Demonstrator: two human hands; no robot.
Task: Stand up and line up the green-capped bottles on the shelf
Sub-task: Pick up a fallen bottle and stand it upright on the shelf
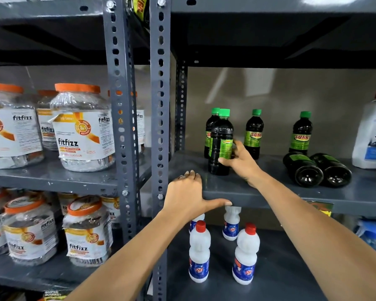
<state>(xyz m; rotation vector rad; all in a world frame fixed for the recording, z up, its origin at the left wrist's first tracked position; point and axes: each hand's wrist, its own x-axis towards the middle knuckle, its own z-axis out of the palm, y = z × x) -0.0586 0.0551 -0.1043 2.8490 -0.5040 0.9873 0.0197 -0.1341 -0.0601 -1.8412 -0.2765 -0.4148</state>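
On the grey shelf (237, 190), dark bottles with green caps and green labels stand or lie. My right hand (239, 160) is wrapped around the lower part of an upright bottle (220, 140) at the front left. Another upright bottle (211, 127) stands just behind it, half hidden. Two more upright ones (254, 133) (301, 133) stand further right near the back. Two bottles (303, 168) (332, 170) lie on their sides, bases toward me. My left hand (188, 197) rests flat on the shelf's front edge, thumb along the lip.
A large white red-capped jug (371, 135) stands at the shelf's right end. Below, several white bottles with red caps (245, 255) stand on the lower shelf. Grey perforated uprights (160, 105) separate a left rack of orange-lidded jars (80, 129).
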